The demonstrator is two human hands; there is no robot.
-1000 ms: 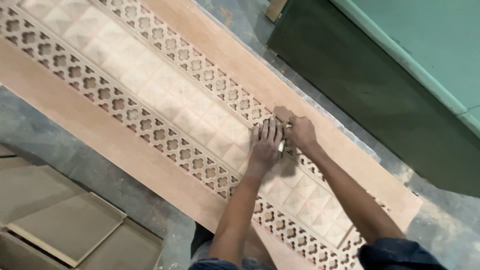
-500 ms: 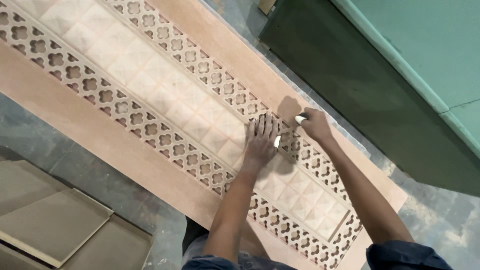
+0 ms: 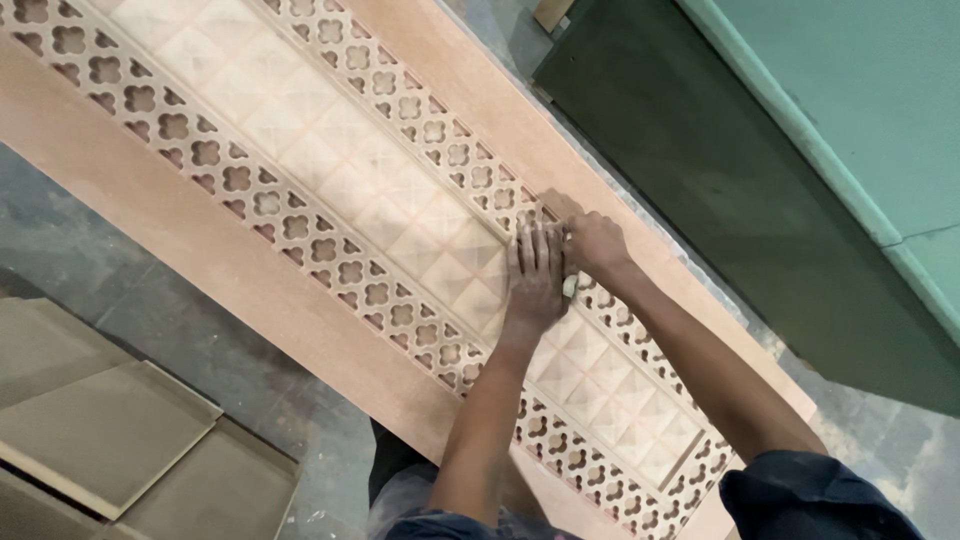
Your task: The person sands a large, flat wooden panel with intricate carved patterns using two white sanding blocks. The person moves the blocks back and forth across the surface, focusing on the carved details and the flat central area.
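At 8 o'clock in the head view, flat brown boards [image 3: 110, 440] lie stacked on the grey concrete floor [image 3: 180, 330]. A long carved wooden door panel [image 3: 200, 250] runs from 10 o'clock down to 5 o'clock, with plain reddish edges, two bands of quatrefoil cut-outs [image 3: 300, 225] and a pale centre strip of raised pyramid squares [image 3: 400, 215].

Just right of centre, the left hand [image 3: 535, 280] lies flat on the pyramid strip, fingers straight and close together, palm down, holding nothing. Touching it at its 2 o'clock side, the right hand [image 3: 595, 245] is curled closed around a small pale object [image 3: 570, 287], possibly a scrap of sandpaper, pressed against the far cut-out band; only a sliver of it shows between the two hands.

At 5 o'clock a dark blue sleeve [image 3: 810, 495] covers the right upper arm. From 1 to 4 o'clock a dark green panel [image 3: 720, 170] leans beside a teal wall [image 3: 860, 90].
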